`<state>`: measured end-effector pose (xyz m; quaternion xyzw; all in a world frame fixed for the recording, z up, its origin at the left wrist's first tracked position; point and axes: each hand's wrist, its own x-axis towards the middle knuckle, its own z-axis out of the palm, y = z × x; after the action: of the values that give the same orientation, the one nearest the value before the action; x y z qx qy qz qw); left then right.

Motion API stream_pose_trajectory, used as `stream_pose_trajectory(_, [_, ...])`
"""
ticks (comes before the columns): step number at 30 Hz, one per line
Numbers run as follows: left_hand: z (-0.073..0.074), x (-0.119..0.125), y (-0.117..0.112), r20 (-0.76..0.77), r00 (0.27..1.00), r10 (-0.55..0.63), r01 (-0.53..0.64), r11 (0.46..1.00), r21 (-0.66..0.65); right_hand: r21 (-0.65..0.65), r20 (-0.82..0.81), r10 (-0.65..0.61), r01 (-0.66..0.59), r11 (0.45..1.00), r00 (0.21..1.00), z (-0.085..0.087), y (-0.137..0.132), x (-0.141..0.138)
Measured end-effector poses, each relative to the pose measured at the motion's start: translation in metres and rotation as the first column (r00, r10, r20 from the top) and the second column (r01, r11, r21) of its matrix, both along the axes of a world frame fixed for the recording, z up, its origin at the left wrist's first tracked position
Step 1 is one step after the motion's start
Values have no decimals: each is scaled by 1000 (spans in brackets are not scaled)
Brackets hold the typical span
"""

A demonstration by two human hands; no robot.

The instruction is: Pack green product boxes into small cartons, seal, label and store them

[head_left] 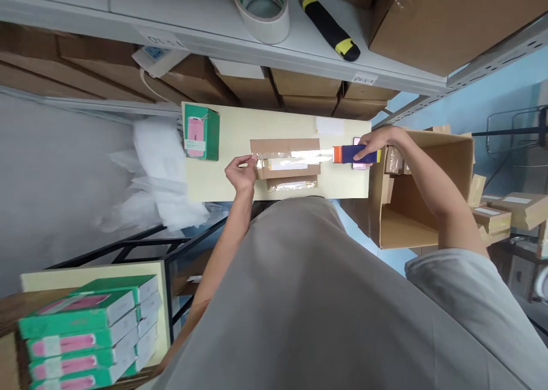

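A small brown cardboard parcel [284,151] lies on a pale yellow tabletop [231,133]. A strip of clear tape [299,157] runs along its top. My left hand [241,172] pinches the tape's left end at the parcel's left edge. My right hand [377,141] grips a blue tape dispenser with an orange end [355,154] just right of the parcel, the tape stretched out from it. A green and pink box [201,132] stands at the table's left end.
A shelf above carries a tape roll [262,4], a black and yellow utility knife [329,25] and cardboard boxes. An open cardboard box [422,207] stands to the right. Several stacked green boxes [85,333] sit at the lower left. White plastic wrap [154,173] lies left of the table.
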<state>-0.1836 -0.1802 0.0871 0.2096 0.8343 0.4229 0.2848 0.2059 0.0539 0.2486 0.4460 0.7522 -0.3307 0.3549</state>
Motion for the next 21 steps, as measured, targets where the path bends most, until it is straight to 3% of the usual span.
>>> stream_pose_trajectory(3, [0,-1,1,3,1000,6,-6,1000,3,-194,66,74,-60,979,995,-9,-3,-12])
stream_pose_trajectory(8, [2,1,2,18,999,32,-32,999,-10,-221,119,147,-118,968,982,-19,-14,-29])
stream_pose_trajectory(12, [5,4,2,-9,999,41,-41,998,-39,-241,118,132,-100,965,984,-32,-30,-39])
stream_pose_trajectory(15, [8,6,2,-6,998,58,-58,997,-54,-188,62,75,-62,980,995,-48,-52,-43])
stream_pose_trajectory(18, [10,6,2,-6,998,69,-69,996,-61,-20,13,-64,65,998,998,-70,-82,-45])
stream_pose_trajectory(21, [12,7,2,-12,997,76,-76,994,-77,180,-36,-260,262,948,965,-94,-111,-47])
